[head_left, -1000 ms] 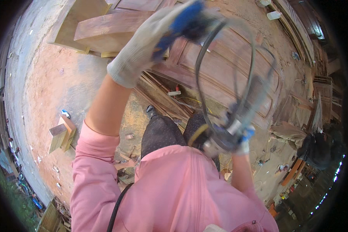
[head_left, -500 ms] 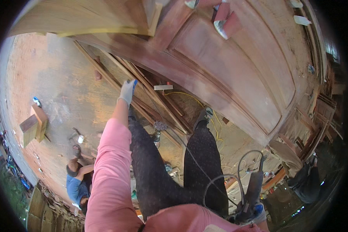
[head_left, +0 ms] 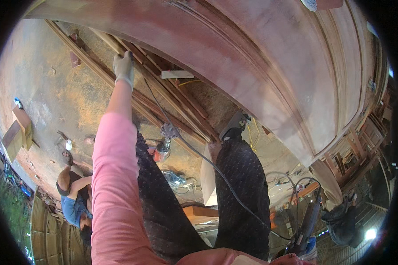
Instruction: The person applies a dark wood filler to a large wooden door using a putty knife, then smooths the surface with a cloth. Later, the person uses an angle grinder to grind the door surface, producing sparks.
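Note:
My left hand (head_left: 124, 68), in a pale glove, reaches forward over long wooden strips (head_left: 163, 90) on the ground. Its fingers are curled, and whatever may be in them is hidden. A grey cable (head_left: 208, 161) starts close to that hand and runs back past my right leg. At the lower right, my right hand (head_left: 311, 247), in a glove with blue on it, is closed on a dark corded power tool (head_left: 306, 221); the tool's working end is hidden. A large reddish wooden door panel (head_left: 269, 79) with carved mouldings stretches across the upper right.
A person (head_left: 77, 198) in blue crouches at the left; another person (head_left: 340, 216) is at the right. A red power tool (head_left: 160, 152) lies between my legs, beside a pale timber block (head_left: 208, 172). Wooden blocks (head_left: 20, 132) stand far left. Yellow cord (head_left: 254, 134) trails by my right foot.
My left hand has moved forward and left over the strips. The view has shifted, so the door panel fills more of the top. The right hand still holds the power tool.

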Tool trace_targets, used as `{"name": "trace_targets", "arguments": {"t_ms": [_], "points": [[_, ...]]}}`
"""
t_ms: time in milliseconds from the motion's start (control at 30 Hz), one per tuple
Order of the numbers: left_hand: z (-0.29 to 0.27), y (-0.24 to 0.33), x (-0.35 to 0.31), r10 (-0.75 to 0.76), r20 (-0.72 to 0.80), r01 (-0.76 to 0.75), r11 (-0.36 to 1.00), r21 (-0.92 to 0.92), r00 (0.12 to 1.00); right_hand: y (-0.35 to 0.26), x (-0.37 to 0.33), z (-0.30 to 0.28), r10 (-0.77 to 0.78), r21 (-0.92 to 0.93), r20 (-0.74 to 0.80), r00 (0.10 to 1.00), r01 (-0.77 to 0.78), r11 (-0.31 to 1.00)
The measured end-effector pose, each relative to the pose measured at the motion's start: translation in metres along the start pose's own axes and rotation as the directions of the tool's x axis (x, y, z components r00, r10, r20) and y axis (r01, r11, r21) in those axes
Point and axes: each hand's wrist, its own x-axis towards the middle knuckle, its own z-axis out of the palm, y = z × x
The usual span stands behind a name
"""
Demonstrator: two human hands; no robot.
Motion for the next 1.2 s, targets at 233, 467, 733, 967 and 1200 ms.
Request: {"name": "trace_targets", "arguments": {"t_ms": [233,467,733,967,1200], "points": [[-0.172,-0.001,-0.038,0.33,-0.14,-0.334,0.659,-0.674,0.933,-0.01,-0.006,-0.013,-0.043,-0.033,0.001,0.999,0.043,0.999],[-0.434,0.091,-0.023,0.593,-0.4,-0.704,0.669,-0.239,0.699,-0.017,-0.003,-0.011,-0.099,-0.044,0.011,0.995,0.1,0.994],[-0.577,0.07,0.033,0.754,-0.256,-0.439,0.584,0.683,0.606,-0.019,-0.029,-0.033,-0.14,-0.069,-0.035,0.989,0.138,0.988],[-0.39,0.045,0.103,0.099,-0.382,-0.367,0.57,-0.736,0.919,0.016,-0.091,-0.069,-0.173,-0.051,-0.161,0.972,0.167,0.985],[-0.294,-0.027,0.128,0.01,-0.109,-0.044,0.949,-0.313,0.994,0.072,-0.112,-0.105,-0.178,0.053,-0.198,0.964,0.192,0.98]]}}
